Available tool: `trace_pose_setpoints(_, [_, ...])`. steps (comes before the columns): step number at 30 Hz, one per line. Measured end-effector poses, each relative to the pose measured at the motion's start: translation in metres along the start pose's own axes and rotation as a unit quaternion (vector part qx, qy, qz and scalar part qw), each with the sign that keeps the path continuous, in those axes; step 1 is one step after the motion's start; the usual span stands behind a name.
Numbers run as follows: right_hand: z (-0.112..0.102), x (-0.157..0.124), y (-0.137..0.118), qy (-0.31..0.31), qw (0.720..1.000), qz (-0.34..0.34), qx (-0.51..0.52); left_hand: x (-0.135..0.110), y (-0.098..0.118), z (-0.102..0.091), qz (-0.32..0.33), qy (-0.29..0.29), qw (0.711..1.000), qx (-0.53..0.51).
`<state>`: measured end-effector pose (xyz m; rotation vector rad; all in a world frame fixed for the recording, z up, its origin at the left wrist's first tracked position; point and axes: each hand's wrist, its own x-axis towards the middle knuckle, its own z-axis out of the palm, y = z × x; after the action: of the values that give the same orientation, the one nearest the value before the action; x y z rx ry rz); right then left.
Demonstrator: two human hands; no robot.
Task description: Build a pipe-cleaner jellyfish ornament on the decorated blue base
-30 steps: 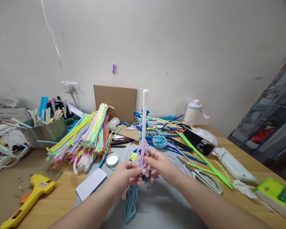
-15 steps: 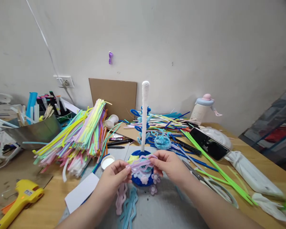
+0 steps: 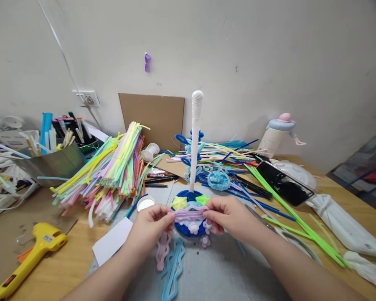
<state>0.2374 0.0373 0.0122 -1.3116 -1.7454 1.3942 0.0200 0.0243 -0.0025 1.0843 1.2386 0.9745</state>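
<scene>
My left hand (image 3: 152,225) and my right hand (image 3: 228,215) each pinch one end of a wavy lilac pipe-cleaner piece (image 3: 190,214), held level between them. It hangs just above a round blue pipe-cleaner base (image 3: 188,228) that carries small yellow, green and pink shapes. A tall white wrapped post (image 3: 195,138) rises upright from the back of that base. Pink (image 3: 163,254) and light blue (image 3: 172,271) wavy pieces lie on the grey mat (image 3: 213,276) below my left hand.
A big heap of pastel pipe cleaners (image 3: 109,175) lies at left, more blue and green ones (image 3: 232,167) behind the post. A yellow glue gun (image 3: 28,255), white card (image 3: 113,240), white lid (image 3: 145,203), phone (image 3: 283,183), scissors (image 3: 288,238), metal tub (image 3: 50,161) and cardboard sheet (image 3: 152,121) surround the mat.
The lilac piece stood upright in both hands a second ago; now it is turned level and stretched between them, lower over the blue base. My view has shifted slightly.
</scene>
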Motion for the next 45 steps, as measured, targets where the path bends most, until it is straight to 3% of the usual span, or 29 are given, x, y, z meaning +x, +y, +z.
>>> trace_pose_setpoints(10, [0.011,0.011,0.016,-0.008,0.991,0.051,0.12,0.004,-0.004,-0.004,-0.093,0.001,0.983,-0.16])
trace_pose_setpoints(14, [0.007,0.01,0.015,-0.032,0.986,0.054,0.154,0.004,-0.003,-0.005,-0.085,-0.032,0.981,-0.172])
trace_pose_setpoints(18, [0.004,0.009,0.013,-0.01,0.988,0.029,0.152,0.005,-0.006,-0.006,-0.076,-0.045,0.982,-0.169])
trace_pose_setpoints(20, [0.006,0.009,0.012,0.001,0.99,0.032,0.139,0.005,-0.007,-0.005,-0.049,-0.03,0.989,-0.136])
trace_pose_setpoints(23, [0.01,0.008,0.01,0.02,0.988,0.05,0.143,0.0,-0.006,-0.004,0.107,0.027,0.994,0.024])
trace_pose_setpoints(26, [0.015,0.006,0.007,0.035,0.982,0.061,0.176,-0.009,-0.001,-0.004,0.275,0.043,0.934,0.226])
trace_pose_setpoints(28, [0.017,0.004,0.005,0.029,0.977,0.062,0.201,-0.015,0.001,-0.004,0.321,0.031,0.897,0.302])
trace_pose_setpoints(32, [0.022,0.001,0.003,0.017,0.974,0.061,0.219,-0.016,0.001,-0.004,0.339,0.038,0.882,0.324])
trace_pose_setpoints(40, [0.025,-0.002,-0.001,-0.008,0.978,0.05,0.203,-0.011,0.0,-0.004,0.302,0.044,0.918,0.254])
trace_pose_setpoints(45, [0.031,-0.003,-0.001,-0.022,0.95,0.019,0.31,-0.01,-0.004,-0.001,0.285,0.074,0.935,0.195])
